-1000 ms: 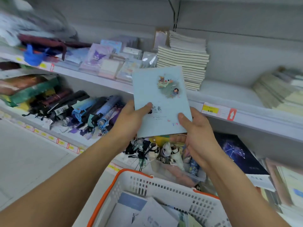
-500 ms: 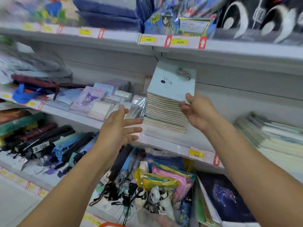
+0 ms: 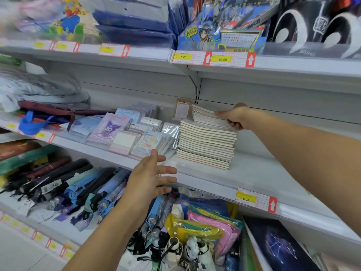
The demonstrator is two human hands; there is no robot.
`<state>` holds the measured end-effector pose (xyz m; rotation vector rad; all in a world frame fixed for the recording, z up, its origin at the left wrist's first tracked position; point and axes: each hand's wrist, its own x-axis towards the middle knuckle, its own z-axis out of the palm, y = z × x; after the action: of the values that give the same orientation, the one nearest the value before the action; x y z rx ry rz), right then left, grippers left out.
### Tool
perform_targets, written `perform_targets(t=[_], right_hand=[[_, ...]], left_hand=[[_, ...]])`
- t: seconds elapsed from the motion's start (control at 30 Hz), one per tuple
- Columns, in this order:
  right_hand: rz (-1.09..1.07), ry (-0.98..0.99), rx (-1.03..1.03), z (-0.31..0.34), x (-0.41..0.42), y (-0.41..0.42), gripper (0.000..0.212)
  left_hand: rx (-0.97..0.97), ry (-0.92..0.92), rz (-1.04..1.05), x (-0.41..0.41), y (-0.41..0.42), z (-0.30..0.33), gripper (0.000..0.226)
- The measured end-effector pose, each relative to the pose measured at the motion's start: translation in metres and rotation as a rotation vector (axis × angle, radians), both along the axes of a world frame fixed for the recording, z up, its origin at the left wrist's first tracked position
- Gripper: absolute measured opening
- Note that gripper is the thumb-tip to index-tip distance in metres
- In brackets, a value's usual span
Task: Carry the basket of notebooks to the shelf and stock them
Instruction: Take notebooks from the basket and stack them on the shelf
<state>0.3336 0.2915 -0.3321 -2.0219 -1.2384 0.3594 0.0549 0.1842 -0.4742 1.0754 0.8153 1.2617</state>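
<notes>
- Two hands showed: the left hand (image 3: 150,180) hovered spread and held nothing, below and left of the notebooks.
- One stack of notebooks (image 3: 205,141) lay flat on the middle shelf (image 3: 254,173), long edges running leftward from the right hand (image 3: 234,117), which gripped the top few at their right edge.
- Three readable price tags (image 3: 222,59) said 5.00, 10.00 and 8.00.

A tall stack of cream-edged paper notebooks (image 3: 205,141) stands on the white metal middle shelf (image 3: 254,178), near its back wall. The right hand (image 3: 233,117) grips the stack's top right corner. The left hand (image 3: 150,178) hovers with fingers spread, before the shelf's front edge.
</notes>
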Motion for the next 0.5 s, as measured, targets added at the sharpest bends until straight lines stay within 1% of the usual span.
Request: perform_targets(t=[0.2,0.27,0.3,0.33,0.4,0.43,0.47,0.5], right_hand=[[-0.131,-0.175,0.091,-0.013,0.006,0.004,0.056],[-0.153,-0.229,0.175,-0.021,0.005,0.004,0.056],[-0.149,-0.238,0.285,-0.027,0.005,0.000,0.055],[-0.144,-0.226,0.447,-0.034,0.003,-0.010,0.052],[-0.089,-0.148,0.837,-0.059,-0.013,-0.057,0.042],[-0.044,-0.079,0.978,-0.084,-0.026,-0.088,0.040],[-0.003,-0.011,1.041,-0.119,-0.039,-0.119,0.040],[0.038,0.037,1.031,-0.162,-0.050,-0.149,0.041]], left_hand=[[-0.058,0.095,0.018,0.003,0.002,-0.011,0.039],[-0.084,0.140,-0.004,0.006,0.001,-0.016,0.037],[-0.093,0.170,-0.027,0.009,0.000,-0.019,0.035],[-0.097,0.208,-0.058,0.011,-0.002,-0.023,0.034],[-0.098,0.298,-0.134,0.017,-0.008,-0.031,0.033],[-0.100,0.340,-0.172,0.020,-0.013,-0.036,0.033],[-0.101,0.393,-0.211,0.025,-0.017,-0.044,0.032],[-0.102,0.467,-0.261,0.029,-0.023,-0.053,0.032]])
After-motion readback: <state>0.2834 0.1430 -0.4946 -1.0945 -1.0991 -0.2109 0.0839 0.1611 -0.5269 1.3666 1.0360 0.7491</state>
